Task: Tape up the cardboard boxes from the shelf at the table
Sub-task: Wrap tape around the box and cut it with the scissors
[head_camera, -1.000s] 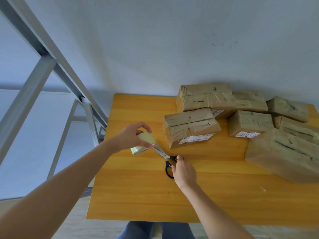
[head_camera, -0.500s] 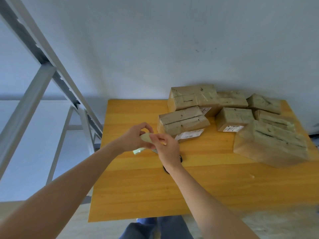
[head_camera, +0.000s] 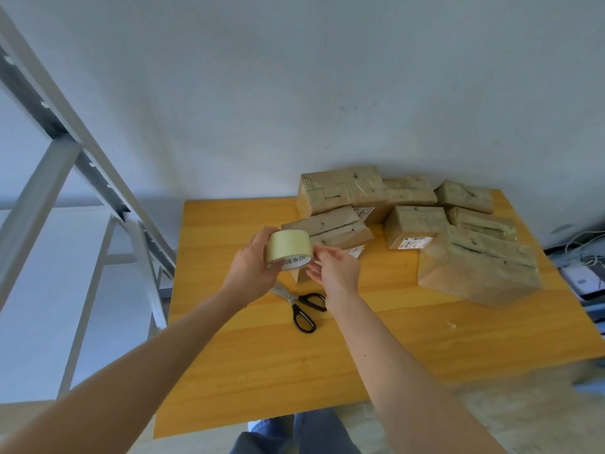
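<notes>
My left hand (head_camera: 250, 271) grips a roll of pale yellow tape (head_camera: 288, 249) and holds it up above the orange table (head_camera: 294, 371). My right hand (head_camera: 337, 270) hovers at the roll's right side with relaxed fingers, the fingertips close to its edge; whether they touch it I cannot tell. Black-handled scissors (head_camera: 302, 309) lie on the table just below both hands. Several taped cardboard boxes sit at the back right of the table. The nearest box (head_camera: 330, 229) is right behind the roll, and a large one (head_camera: 481, 267) lies tilted at the right.
A grey metal shelf frame (head_camera: 82, 178) stands to the left of the table. A white wall runs behind the table. Cables and a white device (head_camera: 582, 276) lie past the table's right edge. My legs (head_camera: 294, 437) show at the front edge.
My right hand has let go of the scissors, which now lie on the table. My left hand has raised the tape roll and turned it. The view has pulled back.
</notes>
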{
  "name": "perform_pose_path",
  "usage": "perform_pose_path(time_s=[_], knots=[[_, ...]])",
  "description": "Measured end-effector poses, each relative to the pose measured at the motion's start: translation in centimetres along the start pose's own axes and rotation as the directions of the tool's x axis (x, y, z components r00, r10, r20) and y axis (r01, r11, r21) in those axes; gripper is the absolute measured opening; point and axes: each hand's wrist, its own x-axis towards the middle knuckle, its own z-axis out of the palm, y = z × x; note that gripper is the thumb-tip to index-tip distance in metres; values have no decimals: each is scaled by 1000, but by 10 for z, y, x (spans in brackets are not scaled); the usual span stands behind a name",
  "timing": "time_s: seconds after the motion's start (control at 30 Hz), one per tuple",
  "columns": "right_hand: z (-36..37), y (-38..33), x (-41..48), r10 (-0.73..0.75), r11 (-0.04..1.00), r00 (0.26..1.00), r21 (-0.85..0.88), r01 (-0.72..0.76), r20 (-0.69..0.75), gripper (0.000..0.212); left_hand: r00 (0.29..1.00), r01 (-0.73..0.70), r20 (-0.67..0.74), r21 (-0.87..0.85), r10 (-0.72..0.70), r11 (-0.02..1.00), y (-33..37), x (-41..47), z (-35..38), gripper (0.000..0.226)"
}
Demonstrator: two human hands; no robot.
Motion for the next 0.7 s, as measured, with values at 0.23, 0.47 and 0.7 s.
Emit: perform_pose_path(time_s=[0.23, 0.47, 0.7], knots=[[-20, -13, 25, 1, 998, 997, -60, -6, -74, 16, 988, 83, -143, 140, -63, 987, -13, 6, 4, 84], [-65, -38, 72, -70, 975, 985, -220, 34, -158, 12, 999, 44, -20, 506, -39, 861, -30, 15, -2, 80], [-92, -42, 112, -209, 819, 976, -556, 141, -60, 22, 982, -185, 166, 730, 93, 658, -46, 6, -4, 109]])
